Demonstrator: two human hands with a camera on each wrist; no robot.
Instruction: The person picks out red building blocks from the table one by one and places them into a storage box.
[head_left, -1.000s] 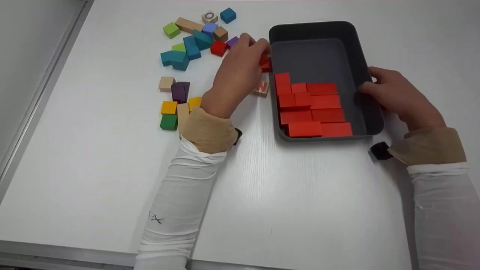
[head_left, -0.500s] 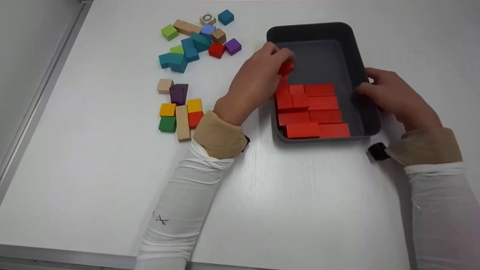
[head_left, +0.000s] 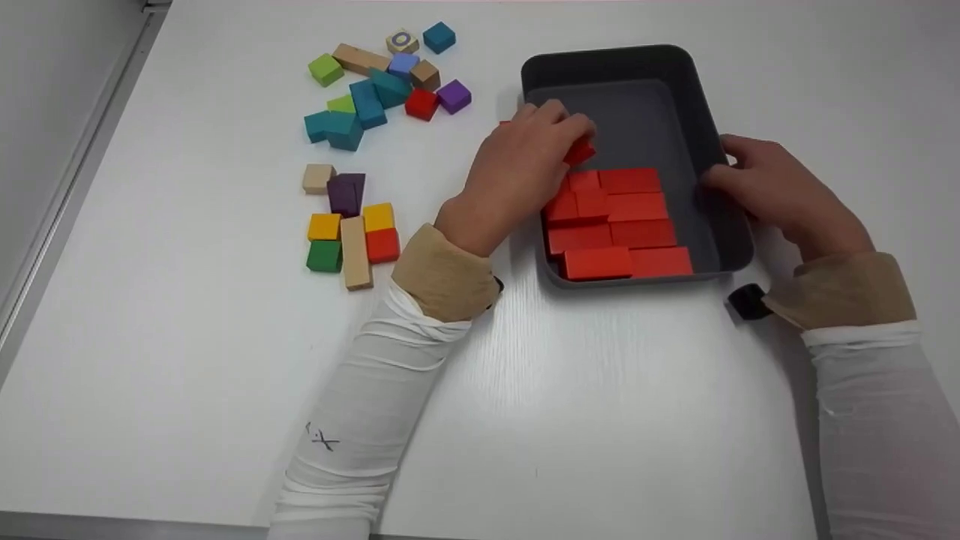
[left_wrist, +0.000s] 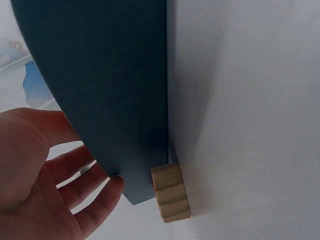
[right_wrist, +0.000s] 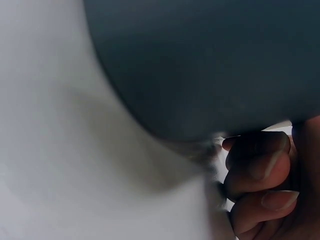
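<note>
My left hand point(head_left: 521, 165) reaches over the left wall of a dark grey tray point(head_left: 697, 161) and pinches a small red block point(head_left: 580, 152), mostly covered by the fingers. Below it in the tray, rows of red blocks point(head_left: 637, 207) fill the near left part. In the left wrist view the left fingers point(left_wrist: 102, 200) curve over the tray's rim. My right hand point(head_left: 791, 187) grips the tray's right wall, thumb on the inner side; the right wrist view has its curled fingers point(right_wrist: 262, 175) beside the tray's outer wall point(right_wrist: 210, 65).
Left of the tray lie loose coloured blocks: a far cluster with a purple cube point(head_left: 454, 97) and red cube point(head_left: 421, 104), and a nearer group around an upright-lying plain wooden block point(head_left: 356, 253). A wooden block point(left_wrist: 171, 193) sits against the tray's outer wall.
My left hand has picked up a red block from beside the tray's left wall and carried it right, over the tray. My right hand keeps its grip; the whole view has shifted slightly.
</note>
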